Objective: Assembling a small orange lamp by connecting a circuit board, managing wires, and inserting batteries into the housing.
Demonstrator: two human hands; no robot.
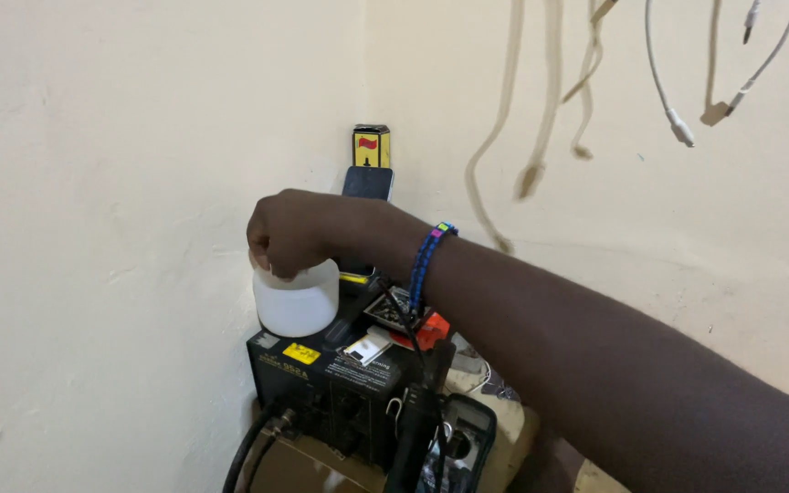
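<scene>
One hand in view — the right hand (287, 236) is closed down over the top of a white plastic jar (296, 301), set at the black unit's (321, 374) left edge, wall (93, 228) just beside.

The plastic jar (297, 306) is translucent white. The machine (340, 383) it stands on is black, with a small yellow sticker (301, 353) and white labels on top. An orange-red piece (431, 330) lies on the same top beside a black-and-white patterned card (393, 309). The battery (371, 146) against the wall is yellow and black with a red mark. The phone (367, 183) below it is dark blue-black. The wrist bracelet (428, 257) is blue beads with pink, green and yellow ones. The wall (120, 183) is cream; the hanging cables (668, 110) are white.
</scene>
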